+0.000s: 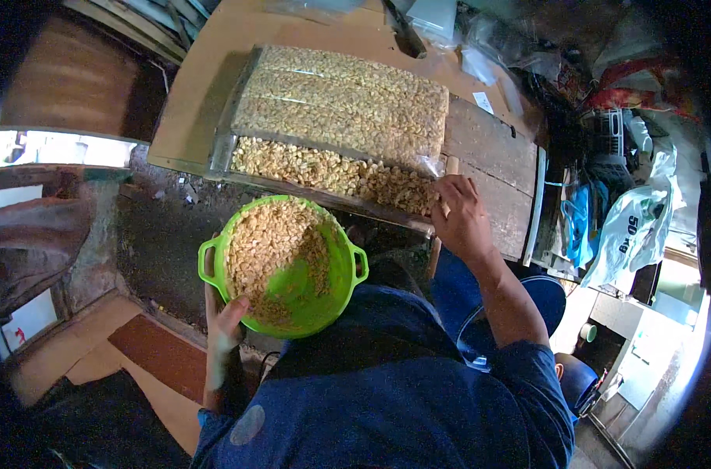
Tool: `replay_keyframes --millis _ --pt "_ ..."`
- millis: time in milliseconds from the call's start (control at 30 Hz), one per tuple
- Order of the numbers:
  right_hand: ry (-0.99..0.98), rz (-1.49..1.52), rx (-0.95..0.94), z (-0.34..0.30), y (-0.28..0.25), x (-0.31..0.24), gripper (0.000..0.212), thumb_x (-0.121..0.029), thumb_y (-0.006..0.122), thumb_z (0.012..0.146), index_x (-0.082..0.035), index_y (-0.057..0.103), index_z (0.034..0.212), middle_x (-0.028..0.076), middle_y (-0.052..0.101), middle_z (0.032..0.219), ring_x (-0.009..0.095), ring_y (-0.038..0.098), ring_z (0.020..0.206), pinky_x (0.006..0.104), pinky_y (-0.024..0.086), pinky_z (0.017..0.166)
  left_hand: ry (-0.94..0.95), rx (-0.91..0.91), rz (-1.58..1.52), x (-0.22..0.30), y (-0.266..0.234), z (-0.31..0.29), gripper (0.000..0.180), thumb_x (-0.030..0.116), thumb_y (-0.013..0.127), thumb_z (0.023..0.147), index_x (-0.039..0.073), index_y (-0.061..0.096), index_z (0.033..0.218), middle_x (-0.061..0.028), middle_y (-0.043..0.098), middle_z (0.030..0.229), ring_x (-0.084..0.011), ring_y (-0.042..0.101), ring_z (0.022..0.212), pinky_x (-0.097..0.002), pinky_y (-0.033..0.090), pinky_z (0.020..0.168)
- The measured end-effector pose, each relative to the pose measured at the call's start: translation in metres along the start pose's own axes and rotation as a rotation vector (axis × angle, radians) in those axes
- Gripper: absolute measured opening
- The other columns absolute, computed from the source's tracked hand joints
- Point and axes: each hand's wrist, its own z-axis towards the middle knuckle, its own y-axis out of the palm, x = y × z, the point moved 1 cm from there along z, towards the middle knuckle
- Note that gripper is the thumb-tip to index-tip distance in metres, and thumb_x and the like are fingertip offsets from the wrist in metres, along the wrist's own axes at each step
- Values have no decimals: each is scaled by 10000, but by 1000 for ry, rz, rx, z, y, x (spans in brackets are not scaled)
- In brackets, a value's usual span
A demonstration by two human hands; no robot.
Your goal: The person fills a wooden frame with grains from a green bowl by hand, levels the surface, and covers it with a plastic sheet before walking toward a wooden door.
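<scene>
The left hand [229, 316] has its grip closed on a green bowl [293, 285] of pale pieces [265, 234], before the counter [488, 152]. Beyond, the right hand [462, 215] curls at a loose row's [316, 170] right end, its hold unclear. Film-covered rows [340, 102] lie behind.

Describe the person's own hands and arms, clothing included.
Left hand and right hand are bare, no gloves. Forearms uncovered; short sleeves of a dark blue shirt. No cables or markings visible on the right forearm; the left is shaded.
</scene>
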Motion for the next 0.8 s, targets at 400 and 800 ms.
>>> replay_keyframes --millis 400,800 --pt "260 134 20 -15 -4 0 240 -6 579 856 -52 674 1071 160 673 990 349 653 932 427 526 803 -83 39 11 5 6 2 1025 197 741 728 30 155 1552 -171 368 1513 -311 427 1364 -449 338 1138" --pt "167 97 27 -29 -4 4 237 29 584 783 -52 687 980 160 637 1011 361 618 951 433 534 813 33 -7 -14 9 11 3 915 83 686 763 58 211 1544 -180 463 1450 -339 529 1272 -474 434 1076"
